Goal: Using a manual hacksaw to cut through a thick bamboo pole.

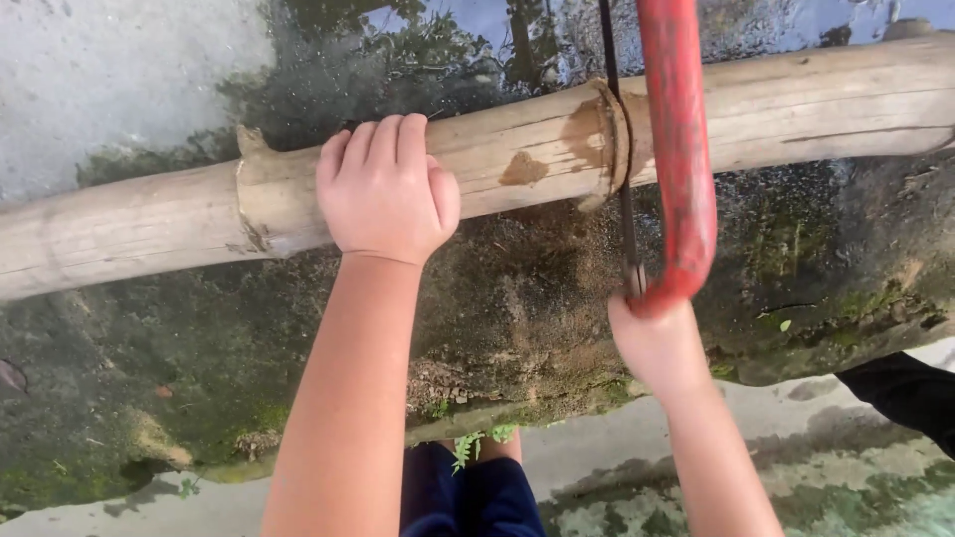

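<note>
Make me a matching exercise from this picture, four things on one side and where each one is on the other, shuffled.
Things:
1. left hand
2. right hand
3. thin dark saw blade
4. mossy wet stone slab

Places:
A. sunk in a cut through the pale wooden pole
B. under the pole
C. pressing on top of the pole
D. gripping the red curved metal saw frame

Pairs: 1-C, 2-D, 3-A, 4-B

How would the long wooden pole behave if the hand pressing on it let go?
The wooden pole is round, so it would probably roll on the mossy stone. It looks stiff and fairly heavy. The left hand presses it down while the right hand holds the red saw.
</note>
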